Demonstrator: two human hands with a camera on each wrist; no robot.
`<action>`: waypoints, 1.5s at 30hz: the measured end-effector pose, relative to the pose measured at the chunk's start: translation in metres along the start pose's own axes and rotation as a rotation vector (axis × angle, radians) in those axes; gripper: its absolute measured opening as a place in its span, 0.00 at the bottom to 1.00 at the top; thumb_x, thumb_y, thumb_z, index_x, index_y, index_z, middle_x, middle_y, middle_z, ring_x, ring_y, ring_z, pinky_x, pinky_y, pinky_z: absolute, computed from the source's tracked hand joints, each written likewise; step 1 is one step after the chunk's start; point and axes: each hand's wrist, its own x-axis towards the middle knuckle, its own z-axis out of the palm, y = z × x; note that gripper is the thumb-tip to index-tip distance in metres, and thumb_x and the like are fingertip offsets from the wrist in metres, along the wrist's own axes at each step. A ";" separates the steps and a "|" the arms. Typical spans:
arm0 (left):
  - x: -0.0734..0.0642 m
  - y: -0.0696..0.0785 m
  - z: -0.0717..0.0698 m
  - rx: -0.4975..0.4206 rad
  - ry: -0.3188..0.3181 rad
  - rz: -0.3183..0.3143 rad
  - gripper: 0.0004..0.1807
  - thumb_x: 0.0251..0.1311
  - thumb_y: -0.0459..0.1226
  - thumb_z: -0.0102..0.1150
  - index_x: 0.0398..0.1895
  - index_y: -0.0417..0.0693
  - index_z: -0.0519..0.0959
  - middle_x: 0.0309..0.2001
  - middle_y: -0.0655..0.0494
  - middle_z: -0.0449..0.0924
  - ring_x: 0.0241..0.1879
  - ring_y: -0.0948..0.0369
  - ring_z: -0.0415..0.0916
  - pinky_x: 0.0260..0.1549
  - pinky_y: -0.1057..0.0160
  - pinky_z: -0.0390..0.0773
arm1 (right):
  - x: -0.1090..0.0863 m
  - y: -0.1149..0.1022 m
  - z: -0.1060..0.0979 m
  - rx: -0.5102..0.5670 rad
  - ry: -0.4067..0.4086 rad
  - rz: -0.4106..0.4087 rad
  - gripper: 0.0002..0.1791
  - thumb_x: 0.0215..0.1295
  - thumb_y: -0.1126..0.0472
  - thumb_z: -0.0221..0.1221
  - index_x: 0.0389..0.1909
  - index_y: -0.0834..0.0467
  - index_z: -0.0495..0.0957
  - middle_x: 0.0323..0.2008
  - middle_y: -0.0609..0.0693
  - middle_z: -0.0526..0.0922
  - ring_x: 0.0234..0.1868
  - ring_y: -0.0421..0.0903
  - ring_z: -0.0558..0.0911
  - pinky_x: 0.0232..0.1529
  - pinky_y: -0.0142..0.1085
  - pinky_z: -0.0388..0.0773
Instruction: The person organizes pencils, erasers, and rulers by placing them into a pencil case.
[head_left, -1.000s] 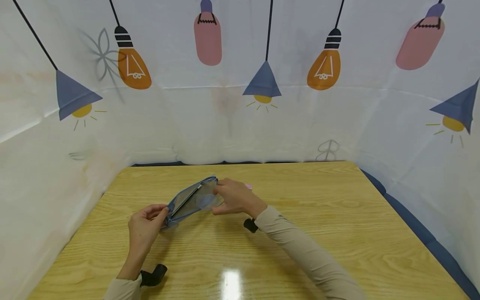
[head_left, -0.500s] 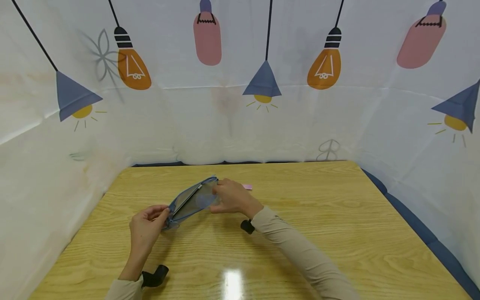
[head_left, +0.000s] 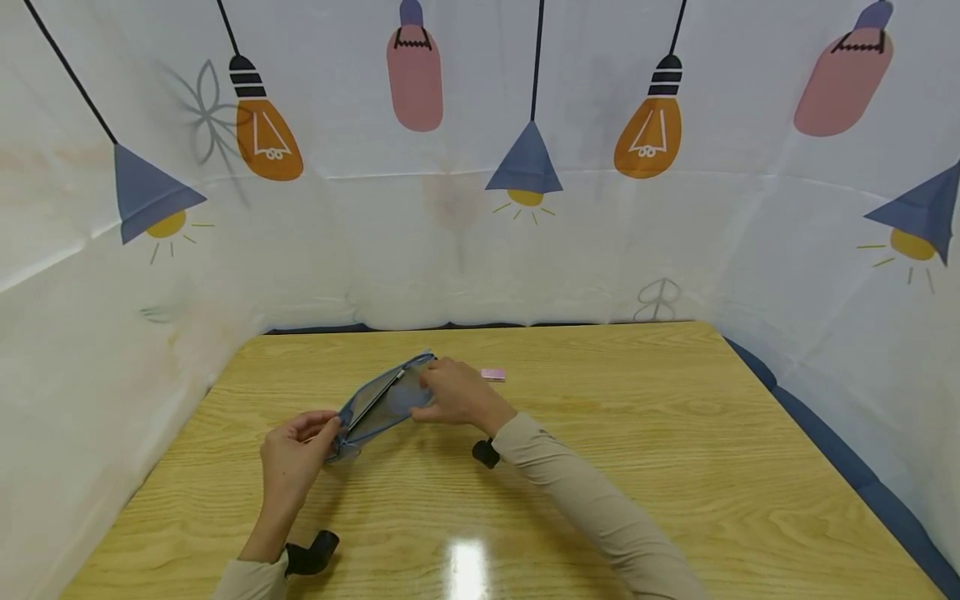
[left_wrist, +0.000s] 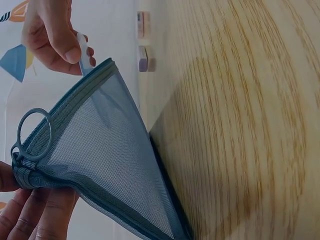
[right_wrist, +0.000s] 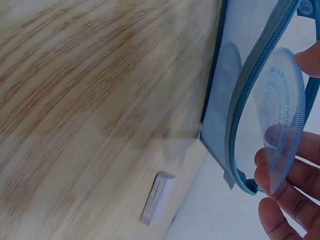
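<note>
A blue mesh zip pouch (head_left: pixel 386 408) is held tilted above the table with its zipped mouth spread open. My left hand (head_left: pixel 291 450) pinches its near-left end, beside the zip's ring pull (left_wrist: pixel 36 134). At the far-right end, my right hand (head_left: pixel 465 393) holds a clear protractor (right_wrist: pixel 280 110) between thumb and fingers. The protractor sits partly inside the pouch's mouth; the right wrist view shows its printed scale. A slim dark pen or pencil (head_left: pixel 377 400) lies along the inside of the pouch.
A pink-and-white eraser (head_left: pixel 492 375) lies on the wooden table (head_left: pixel 637 467) beyond my right hand. Two small blocks, one a purple-tipped eraser (left_wrist: pixel 143 59), appear in the left wrist view. A lamp-patterned cloth (head_left: pixel 450 250) hangs behind the table.
My right hand has moved slightly left, bringing the protractor further into the pouch. The eraser behind that hand has come into fuller view. My left hand has barely shifted.
</note>
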 end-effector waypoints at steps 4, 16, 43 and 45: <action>0.000 0.000 0.000 -0.009 -0.002 -0.005 0.10 0.61 0.33 0.65 0.39 0.33 0.84 0.34 0.41 0.84 0.24 0.68 0.80 0.22 0.69 0.80 | 0.003 -0.001 0.000 -0.016 -0.011 -0.007 0.22 0.63 0.41 0.61 0.45 0.54 0.84 0.42 0.47 0.81 0.41 0.44 0.79 0.38 0.33 0.78; 0.000 -0.001 -0.001 -0.016 -0.003 -0.009 0.10 0.61 0.34 0.65 0.39 0.34 0.85 0.35 0.41 0.84 0.24 0.68 0.81 0.22 0.68 0.81 | 0.016 -0.005 0.004 -0.025 -0.071 0.012 0.20 0.63 0.43 0.63 0.42 0.55 0.84 0.38 0.46 0.80 0.37 0.41 0.78 0.34 0.30 0.76; 0.000 0.002 0.000 -0.029 0.002 -0.032 0.10 0.62 0.33 0.64 0.40 0.33 0.84 0.34 0.41 0.84 0.24 0.67 0.81 0.22 0.68 0.81 | 0.018 -0.008 0.003 -0.065 -0.012 -0.027 0.17 0.64 0.48 0.63 0.47 0.54 0.84 0.46 0.47 0.81 0.45 0.43 0.79 0.38 0.31 0.79; 0.000 0.002 0.001 -0.029 0.005 -0.031 0.10 0.62 0.33 0.64 0.40 0.33 0.84 0.34 0.41 0.84 0.24 0.67 0.81 0.22 0.68 0.81 | 0.017 -0.007 0.003 -0.077 0.004 -0.039 0.16 0.64 0.48 0.62 0.47 0.53 0.84 0.45 0.46 0.81 0.44 0.43 0.79 0.37 0.31 0.79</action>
